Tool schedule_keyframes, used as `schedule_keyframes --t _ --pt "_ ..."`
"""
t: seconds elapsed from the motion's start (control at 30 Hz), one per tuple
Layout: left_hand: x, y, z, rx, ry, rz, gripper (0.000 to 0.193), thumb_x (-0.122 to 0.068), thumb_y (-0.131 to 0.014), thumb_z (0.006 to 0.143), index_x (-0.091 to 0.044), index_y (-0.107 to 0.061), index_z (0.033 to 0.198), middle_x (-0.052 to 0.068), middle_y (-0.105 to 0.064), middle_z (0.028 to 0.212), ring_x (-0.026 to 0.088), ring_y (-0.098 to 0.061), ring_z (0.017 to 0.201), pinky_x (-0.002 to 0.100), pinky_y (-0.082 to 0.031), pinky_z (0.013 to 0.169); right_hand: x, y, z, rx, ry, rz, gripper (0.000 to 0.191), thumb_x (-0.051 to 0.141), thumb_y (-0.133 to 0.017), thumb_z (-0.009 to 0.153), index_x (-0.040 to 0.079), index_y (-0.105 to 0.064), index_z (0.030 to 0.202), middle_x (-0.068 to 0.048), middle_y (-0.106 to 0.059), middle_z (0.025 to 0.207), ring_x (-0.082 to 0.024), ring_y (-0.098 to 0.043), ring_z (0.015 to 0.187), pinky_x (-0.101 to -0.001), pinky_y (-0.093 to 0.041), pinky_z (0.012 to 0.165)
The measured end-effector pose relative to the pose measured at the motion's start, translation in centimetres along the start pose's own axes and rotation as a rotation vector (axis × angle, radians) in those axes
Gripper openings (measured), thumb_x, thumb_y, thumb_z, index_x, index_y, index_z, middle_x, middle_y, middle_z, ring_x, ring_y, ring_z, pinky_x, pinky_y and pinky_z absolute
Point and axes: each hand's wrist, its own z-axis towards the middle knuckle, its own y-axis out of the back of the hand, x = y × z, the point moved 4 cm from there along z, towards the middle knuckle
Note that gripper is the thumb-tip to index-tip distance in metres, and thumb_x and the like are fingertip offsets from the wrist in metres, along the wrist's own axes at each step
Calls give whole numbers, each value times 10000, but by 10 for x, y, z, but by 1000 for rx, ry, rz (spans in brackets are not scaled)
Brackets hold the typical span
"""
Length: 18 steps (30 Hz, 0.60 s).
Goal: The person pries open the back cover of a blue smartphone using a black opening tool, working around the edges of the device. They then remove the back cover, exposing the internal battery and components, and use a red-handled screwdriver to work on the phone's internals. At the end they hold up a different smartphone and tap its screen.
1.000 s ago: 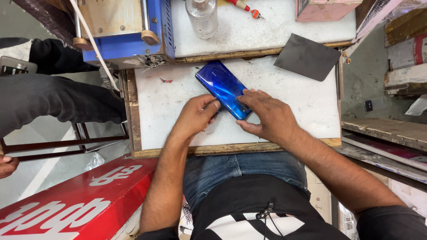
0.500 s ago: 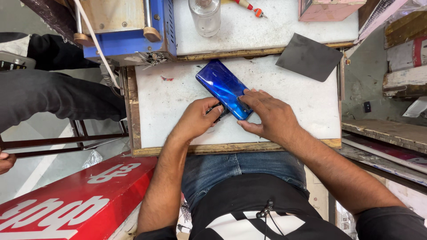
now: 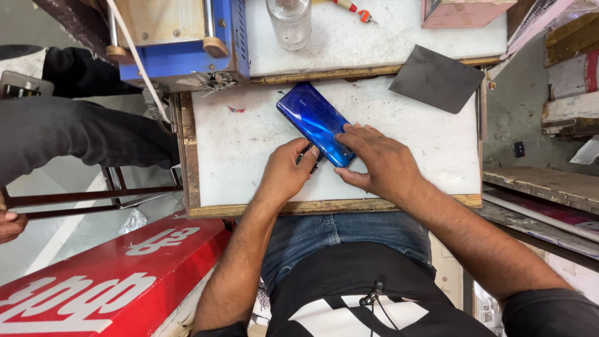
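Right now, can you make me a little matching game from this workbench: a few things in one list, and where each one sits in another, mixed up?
Things:
1. blue phone
2. dark grey sheet
3. clear glass bottle
4. blue machine

Places:
A. far left, at the bench's back corner
B. on the white board, under both hands
C. lying flat at the board's far right
D. standing on the rear white surface, beside the machine

Pairs: 1-B, 2-C, 3-D, 4-A. The left hand and right hand both touch the phone's near end.
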Motion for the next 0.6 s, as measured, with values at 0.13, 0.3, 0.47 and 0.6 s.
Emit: schedule_keyframes --t 0.13,0.3,0.47,0.6 --pt "4 8 4 104 -9 19 272 -228 -638 989 -55 -740 1173 -13 -707 798 73 -589 648 259 -530 591 1 -1 -1 0 17 1 579 356 -849 834 110 -602 1298 -182 -698 1299 -309 -698 1188 -445 -546 1065" --pt "7 20 12 224 -24 52 270 -225 -650 989 -46 -750 1166 -26 -666 776 62 -575 672 254 -523 594 -1 -2 -3 2 24 16 588 349 -853 830 108 -592 1299 -184 -696 1302 -309 -694 1195 -449 -544 1068" --pt "10 13 13 64 114 -40 266 -252 -640 1010 -58 -763 1142 -15 -651 737 88 -542 604 256 -508 575 -6 0 -2 4 15 26 597 351 -854 827 105 -585 1300 -192 -692 1297 -315 -694 1193 -449 -545 1059" --pt "4 0 11 10 -6 -9 259 -244 -616 1007 -56 -738 1137 -40 -673 753 60 -591 628 249 -526 565 -7 -2 2 6 9 12 588 351 -851 831 111 -589 1300 -182 -695 1301 -305 -700 1178 -449 -545 1065"
